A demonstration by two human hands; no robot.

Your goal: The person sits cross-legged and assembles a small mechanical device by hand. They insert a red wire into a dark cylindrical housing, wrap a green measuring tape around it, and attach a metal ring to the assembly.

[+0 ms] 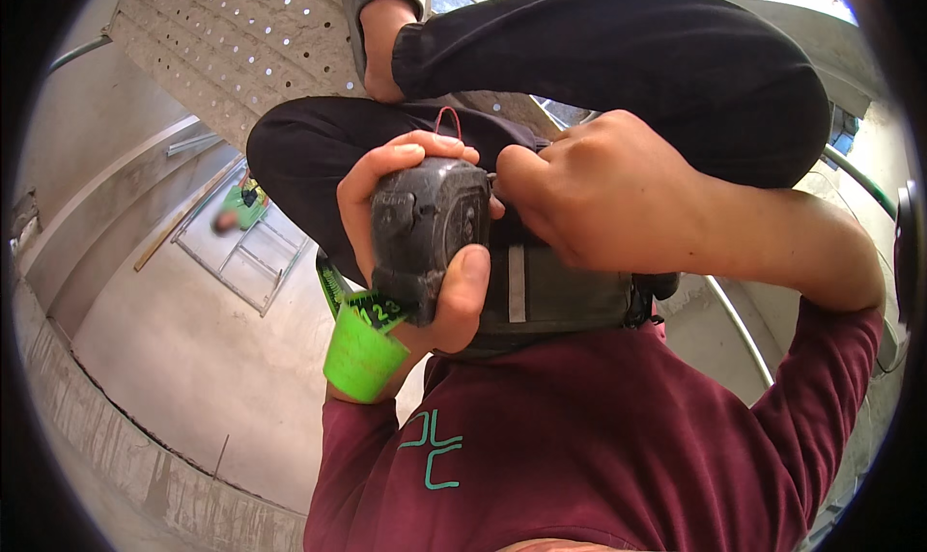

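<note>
My left hand (454, 296) is wrapped around a tape measure (410, 228) with a worn black case, held in front of my waist. Its bright green blade (362, 359) hangs out in a curl at the lower end, over my left wrist. A thin red cord loop (448, 119) sticks up beyond the case, by my left fingertips. Against the case's right side, my right hand (589, 190) is closed in a pinch. A small dark tip shows between its fingers and the case; what it belongs to is hidden.
I sit with bent legs in black trousers (637, 64) on a perforated metal platform (241, 50). A dark waist bag (570, 296) lies across my lap. Well below on the left, a person in green (241, 207) is beside a metal frame (253, 262) on the floor.
</note>
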